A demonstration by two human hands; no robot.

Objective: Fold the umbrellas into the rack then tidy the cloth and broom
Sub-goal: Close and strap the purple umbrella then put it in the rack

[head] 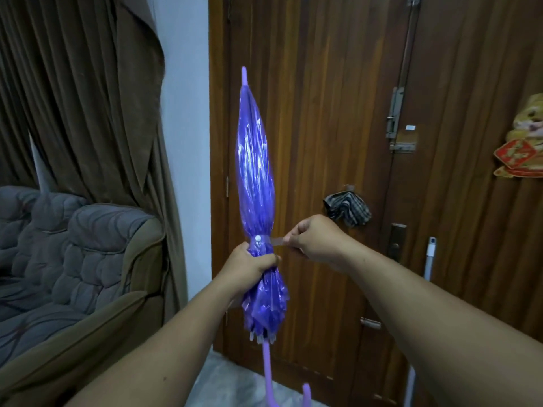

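Purple umbrella [255,177] up in the middle, in front of the wooden door [323,113], tip pointing up and hooked handle hanging down near the floor. Folded shut and rolled tight already, so probably close to done with this one. Left hand [249,267] wrapped around the bunched part low down, fingers curled tight on the plastic, likely to keep the folds from springing open. Right hand [313,237] just beside it, pinching the end of the little clear strap [274,240] between thumb and fingers, pulling it sideways. Strap around the umbrella's waist, next to a small white snap button [258,238]. Probably pulled tight like that to make the snap reach and close. No rack anywhere in view, so still a trip to make after the strap. Checked cloth [348,211] hanging on the door knob, just behind the right hand, not touched. Long pale pole [429,257] leaning by the door on the right, maybe the broom, but the bottom end hidden, so hard to tell. Red and gold decoration [518,154] on the door at the right edge, with some marks on it, too blurry to read. No other words or brand names to read anywhere. Grey sofa [73,245] and brown curtain [82,98] off to the left.
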